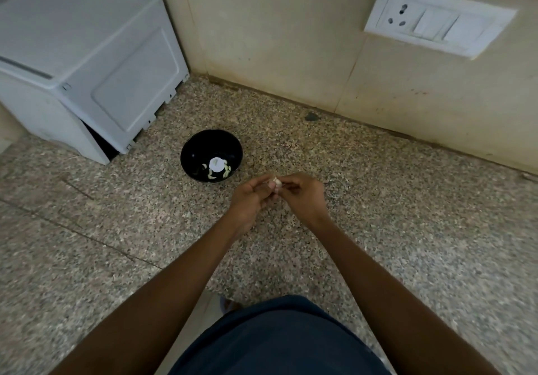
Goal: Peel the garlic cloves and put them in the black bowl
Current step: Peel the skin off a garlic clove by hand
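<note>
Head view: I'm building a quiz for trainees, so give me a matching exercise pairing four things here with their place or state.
Things:
1. black bowl
2. garlic clove
3. white appliance
4. socket plate

Places or states:
A. fixed on the wall, upper right
B. pinched between left hand and right hand
C. on the counter, a few peeled cloves inside
D. standing in the back left corner

Pairs: 1-C, 2-B, 3-D, 4-A
</note>
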